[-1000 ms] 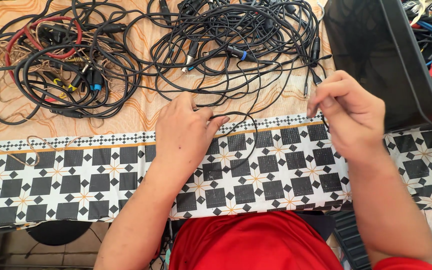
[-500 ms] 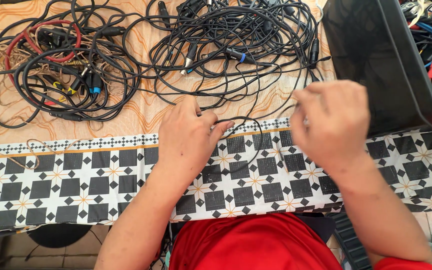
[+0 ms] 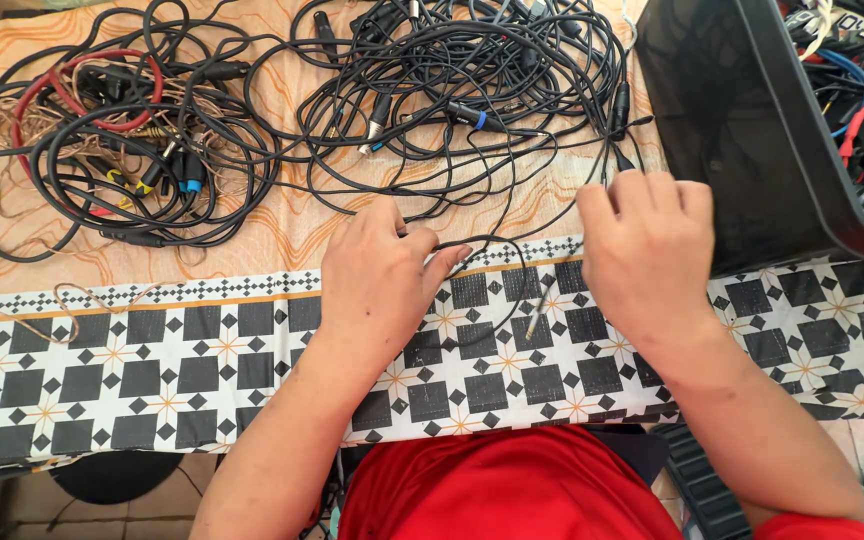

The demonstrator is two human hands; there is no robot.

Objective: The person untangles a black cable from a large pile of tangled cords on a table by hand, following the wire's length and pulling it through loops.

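Note:
My left hand rests on the patterned tablecloth and pinches a thin black cable that loops out from under its thumb. The loop curves down toward a small metal jack plug lying loose on the cloth between my hands. Palm down, my right hand has its fingers stretched forward, the tips touching thin black leads at the near edge of the tangle. Nothing is visibly gripped in it.
A big tangle of black cables with connectors covers the far middle of the table. A coiled bundle with a red cable lies at the far left. At the right stands a black plastic crate with more cables inside.
My right hand dropped from a raised pinch on a cable end, swung left, then settled flat at the tangle's edge. The jack plug now lies on the cloth. My left hand barely moved.

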